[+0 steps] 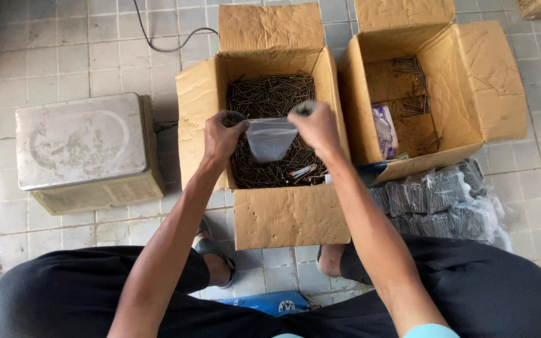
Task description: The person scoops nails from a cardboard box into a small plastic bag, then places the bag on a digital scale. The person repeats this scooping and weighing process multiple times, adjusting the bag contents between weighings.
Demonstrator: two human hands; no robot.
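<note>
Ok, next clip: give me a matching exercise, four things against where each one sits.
Things:
1. plastic bag
2. metal scale
3. packed bags
4. nails

Places:
A. piled on the floor by the right knee
B. held between both hands
C. filling the middle box
D. on the tiles left of the boxes

Pairs: 1-B, 2-D, 3-A, 4-C. The left hand and right hand each pinch a top corner of the bag over the middle box.
</note>
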